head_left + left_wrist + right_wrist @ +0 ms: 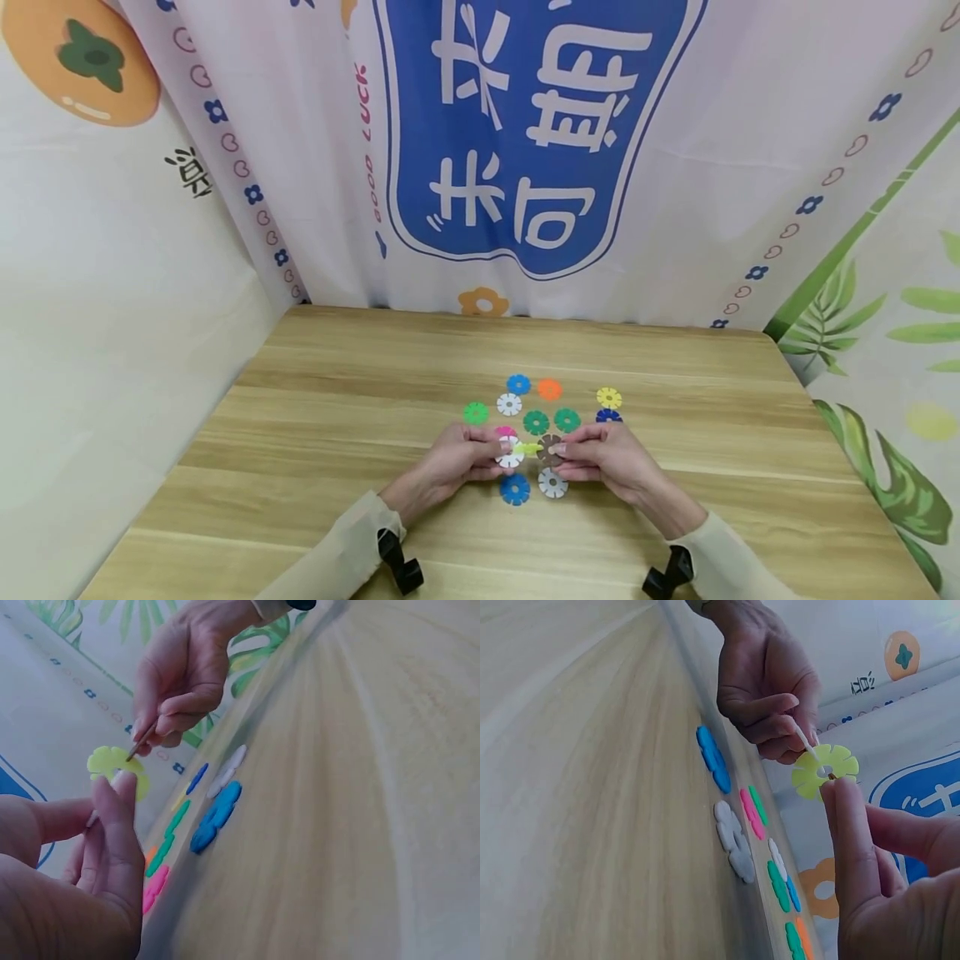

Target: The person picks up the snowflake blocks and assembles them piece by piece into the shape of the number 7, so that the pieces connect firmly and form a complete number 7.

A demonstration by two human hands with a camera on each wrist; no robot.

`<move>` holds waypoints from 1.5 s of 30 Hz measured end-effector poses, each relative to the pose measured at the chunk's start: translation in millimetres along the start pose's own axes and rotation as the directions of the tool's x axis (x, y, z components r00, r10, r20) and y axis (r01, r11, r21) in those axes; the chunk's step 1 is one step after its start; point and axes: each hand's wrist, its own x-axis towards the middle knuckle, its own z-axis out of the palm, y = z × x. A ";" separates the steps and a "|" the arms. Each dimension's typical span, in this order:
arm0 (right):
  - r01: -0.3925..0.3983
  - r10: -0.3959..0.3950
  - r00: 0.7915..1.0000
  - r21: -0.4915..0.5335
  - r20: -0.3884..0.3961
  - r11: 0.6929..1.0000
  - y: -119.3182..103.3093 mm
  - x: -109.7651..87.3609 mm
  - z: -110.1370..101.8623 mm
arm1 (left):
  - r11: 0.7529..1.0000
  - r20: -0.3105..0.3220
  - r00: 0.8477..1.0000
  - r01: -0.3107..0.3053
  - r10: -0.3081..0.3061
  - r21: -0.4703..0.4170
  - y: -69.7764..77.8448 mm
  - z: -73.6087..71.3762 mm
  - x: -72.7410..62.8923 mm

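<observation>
Slotted plastic flower discs are in both hands, above the table. My left hand [456,458] pinches a white disc [514,461] between thumb and fingers. Facing it, my right hand [611,460] pinches a brown disc [545,457]. Between the two sits a yellow-green disc [844,759], standing crosswise to them, with the white disc at one edge and the brown one at the other. Fingertips hide parts of the held discs. Beneath the hands lie a blue disc [515,499] and a light grey disc [553,492]; a pink disc [505,431] is partly covered.
Beyond the hands, more discs lie flat on the wooden table [360,383]: two dark green [536,431], a bright green [476,421], a white [508,412], a blue [517,392], an orange [550,397], a yellow [609,406] and a dark blue [608,412]. Printed curtains [330,167] surround the table.
</observation>
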 end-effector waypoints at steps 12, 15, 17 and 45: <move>0.034 -0.034 0.999 -0.007 0.003 0.999 -17.1 -0.1 4.8 | 0.999 -0.007 1.000 -0.030 0.030 -0.035 6.3 3.6 1.1; 0.038 -0.038 0.999 -0.027 0.010 0.999 -21.7 -1.6 6.0 | 0.998 0.004 0.999 -0.050 0.050 -0.025 9.3 3.8 0.4; 0.035 -0.034 0.999 -0.031 0.022 0.999 -23.1 -2.6 7.3 | 0.998 0.006 0.999 -0.054 0.054 -0.014 9.8 3.6 -0.2; 0.036 -0.030 0.998 -0.121 0.052 0.992 -11.1 1.7 1.9 | 0.997 -0.046 0.997 -0.056 0.058 0.048 11.9 16.4 -8.2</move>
